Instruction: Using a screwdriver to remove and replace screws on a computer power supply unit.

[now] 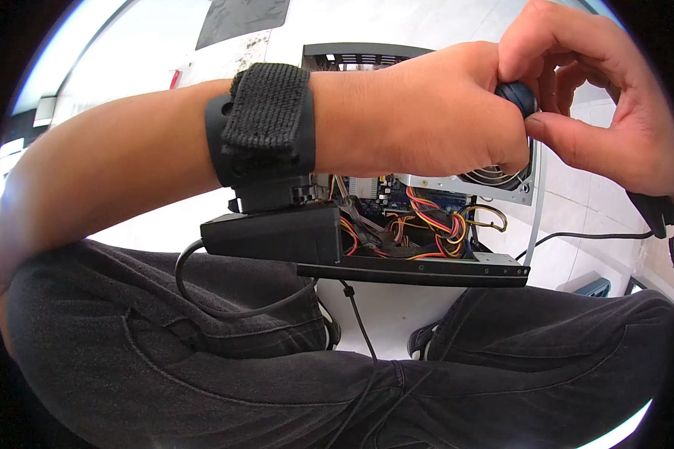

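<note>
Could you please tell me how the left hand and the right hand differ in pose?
The left hand is curled into a fist around a dark blue rounded object, while the right hand arches its thumb and fingers with a gap between them.
The left hand shows its back; the right hand shows more of its thumb side.
Both are at the same dark blue object, though firm contact by the right hand is unclear.

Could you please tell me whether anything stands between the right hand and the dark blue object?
Nothing visible does: the right hand has its fingers right at the exposed end of the dark blue object, while the left hand hides the rest.
</note>
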The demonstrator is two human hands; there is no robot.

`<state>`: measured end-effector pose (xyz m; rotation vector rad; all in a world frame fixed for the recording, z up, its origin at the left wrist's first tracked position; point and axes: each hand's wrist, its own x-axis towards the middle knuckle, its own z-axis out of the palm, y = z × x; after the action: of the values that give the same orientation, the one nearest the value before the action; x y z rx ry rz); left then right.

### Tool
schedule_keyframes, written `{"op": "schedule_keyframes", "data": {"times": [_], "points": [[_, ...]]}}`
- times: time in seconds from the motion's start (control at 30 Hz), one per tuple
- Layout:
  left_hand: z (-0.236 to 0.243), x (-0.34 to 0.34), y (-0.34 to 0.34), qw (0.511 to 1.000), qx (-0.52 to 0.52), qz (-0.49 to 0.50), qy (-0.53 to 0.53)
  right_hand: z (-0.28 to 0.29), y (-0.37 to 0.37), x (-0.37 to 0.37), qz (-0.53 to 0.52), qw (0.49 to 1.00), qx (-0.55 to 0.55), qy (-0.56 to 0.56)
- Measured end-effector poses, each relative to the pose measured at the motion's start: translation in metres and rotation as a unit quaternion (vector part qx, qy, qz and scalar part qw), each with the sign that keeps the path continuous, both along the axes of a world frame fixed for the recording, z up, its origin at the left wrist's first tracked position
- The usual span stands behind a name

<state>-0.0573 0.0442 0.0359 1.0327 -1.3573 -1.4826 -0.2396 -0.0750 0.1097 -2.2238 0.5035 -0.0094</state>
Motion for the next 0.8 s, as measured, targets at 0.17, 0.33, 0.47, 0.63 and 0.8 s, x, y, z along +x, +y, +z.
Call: {"op": "schedule_keyframes", "data": {"times": [0.17,0.33,0.47,0.63,0.8], "points": [[0.0,0.0,0.004,1.0,-0.012,-0.003,-0.008,-0.005,0.004,-0.001,0.003,1.0,0.005,0.004],[0.0,0.001,0.004,1.0,-0.024,-0.004,-0.012,-0.005,0.005,-0.001,0.006,1.0,0.008,0.013],[0.001,0.003,0.006,0.999,-0.04,-0.007,-0.025,-0.005,0.008,-0.001,0.01,1.0,0.01,0.022],[0.005,0.013,0.011,0.992,-0.082,-0.028,-0.087,-0.009,0.016,-0.001,0.015,0.999,0.015,0.039],[0.01,0.028,0.014,0.981,-0.093,-0.066,-0.155,-0.01,0.022,-0.001,0.014,0.999,0.013,0.043]]}}
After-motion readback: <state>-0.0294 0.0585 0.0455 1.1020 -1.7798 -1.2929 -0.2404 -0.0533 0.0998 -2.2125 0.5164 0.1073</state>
